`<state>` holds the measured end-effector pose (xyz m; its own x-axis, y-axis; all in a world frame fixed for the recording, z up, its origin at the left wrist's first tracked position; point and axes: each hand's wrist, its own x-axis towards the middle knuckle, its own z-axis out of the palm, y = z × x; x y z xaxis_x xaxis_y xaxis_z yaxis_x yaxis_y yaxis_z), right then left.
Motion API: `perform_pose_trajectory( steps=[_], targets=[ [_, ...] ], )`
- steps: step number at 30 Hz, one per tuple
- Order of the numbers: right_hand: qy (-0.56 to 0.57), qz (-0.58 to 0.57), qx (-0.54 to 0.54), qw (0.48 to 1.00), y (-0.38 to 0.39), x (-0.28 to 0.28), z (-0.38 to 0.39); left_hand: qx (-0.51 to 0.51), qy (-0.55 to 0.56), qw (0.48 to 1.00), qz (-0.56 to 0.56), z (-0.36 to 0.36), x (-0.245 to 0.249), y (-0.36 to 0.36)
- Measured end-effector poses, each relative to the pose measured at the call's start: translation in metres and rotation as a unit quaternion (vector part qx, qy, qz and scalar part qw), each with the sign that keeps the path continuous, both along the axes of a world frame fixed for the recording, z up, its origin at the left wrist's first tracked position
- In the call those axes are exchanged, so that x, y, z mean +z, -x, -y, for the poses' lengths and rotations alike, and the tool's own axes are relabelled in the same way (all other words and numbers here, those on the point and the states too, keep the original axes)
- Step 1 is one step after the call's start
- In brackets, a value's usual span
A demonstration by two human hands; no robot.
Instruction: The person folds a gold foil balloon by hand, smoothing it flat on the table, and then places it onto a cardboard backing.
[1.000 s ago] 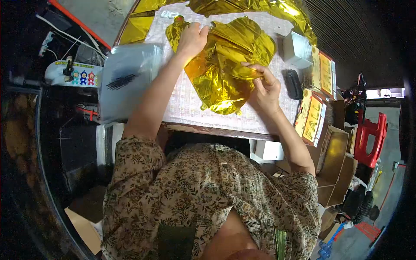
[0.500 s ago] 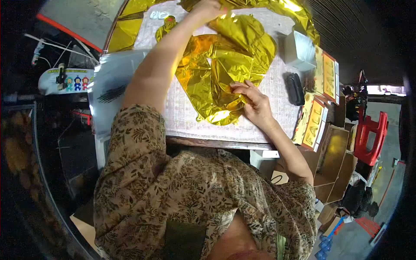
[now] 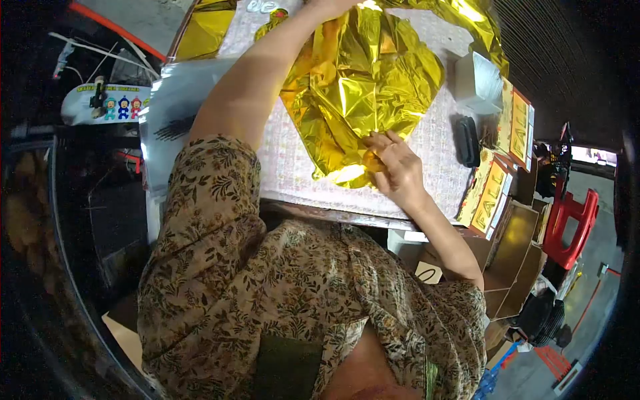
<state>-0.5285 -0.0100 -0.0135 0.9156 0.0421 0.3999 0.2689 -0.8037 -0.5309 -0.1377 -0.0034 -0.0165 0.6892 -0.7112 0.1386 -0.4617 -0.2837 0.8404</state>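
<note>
A crinkled, shiny gold foil balloon point(image 3: 360, 87), flat and with a rounded outline, lies over a pale patterned cloth point(image 3: 280, 167) on the table. My right hand point(image 3: 400, 170) is closed on its near right edge, with the thumb below and the fingers bent over the foil. My left hand point(image 3: 337, 5) reaches to the far end of the balloon at the top edge of the view. Its fingers are mostly cut off there, so their grip does not show. Between the two hands the foil is spread out with sharp creases.
More gold foil point(image 3: 477, 27) lies along the table's far edge. On the right are a stack of white cards point(image 3: 479, 83), a black case point(image 3: 468, 141) and boxes marked FALL point(image 3: 490, 203). Clear plastic sheets point(image 3: 170, 107) lie at left. A red stool point(image 3: 570, 227) stands beyond cardboard boxes.
The balloon's folded upper part has been drawn out, so the foil lies wider and flatter. My left hand has moved to the view's top edge. My right hand stays at the near edge.
</note>
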Motion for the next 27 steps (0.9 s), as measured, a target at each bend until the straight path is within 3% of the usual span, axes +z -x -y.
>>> perform_pose_trajectory(
  steps=[2, 3, 5, 8, 10, 11, 12, 14, 15, 17, 27],
  targets=[
    [0.113, 0.018, -0.009, 0.993, 0.003, 0.003, -0.009, -0.062, 0.096, 0.993, -0.020, -0.006, -0.005, 0.010],
    [0.156, 0.033, -0.011, 0.987, 0.004, -0.005, -0.011, -0.107, 0.051, 0.989, 0.086, -0.011, -0.005, 0.010],
    [0.201, 0.041, -0.027, 0.978, 0.005, -0.005, -0.020, -0.046, 0.019, 0.996, 0.070, -0.046, 0.049, 0.072],
    [0.266, 0.035, -0.060, 0.961, 0.008, 0.001, -0.032, -0.017, 0.090, 0.984, 0.151, -0.053, 0.005, 0.060],
    [0.282, 0.001, -0.110, 0.953, 0.008, -0.001, -0.032, -0.069, 0.004, 0.951, 0.300, -0.069, -0.007, 0.063],
    [0.287, -0.010, -0.126, 0.949, 0.008, 0.001, -0.032, -0.099, -0.062, 0.957, 0.265, -0.083, 0.005, 0.084],
    [0.289, -0.009, -0.126, 0.949, 0.009, 0.001, -0.032, -0.098, -0.060, 0.957, 0.267, -0.086, -0.006, 0.094],
    [0.295, 0.005, -0.131, 0.946, 0.009, -0.002, -0.032, -0.071, -0.114, 0.857, 0.497, -0.086, -0.033, 0.117],
    [0.311, -0.001, -0.132, 0.941, 0.010, -0.002, -0.033, -0.069, -0.111, 0.857, 0.499, -0.082, -0.032, 0.122],
    [0.309, -0.006, -0.134, 0.942, 0.012, -0.002, -0.036, -0.181, -0.319, 0.869, 0.331, -0.076, -0.012, 0.139],
    [0.278, 0.010, -0.112, 0.954, 0.005, 0.002, -0.034, -0.177, -0.198, 0.901, 0.342, -0.062, -0.034, 0.133]
  ],
)
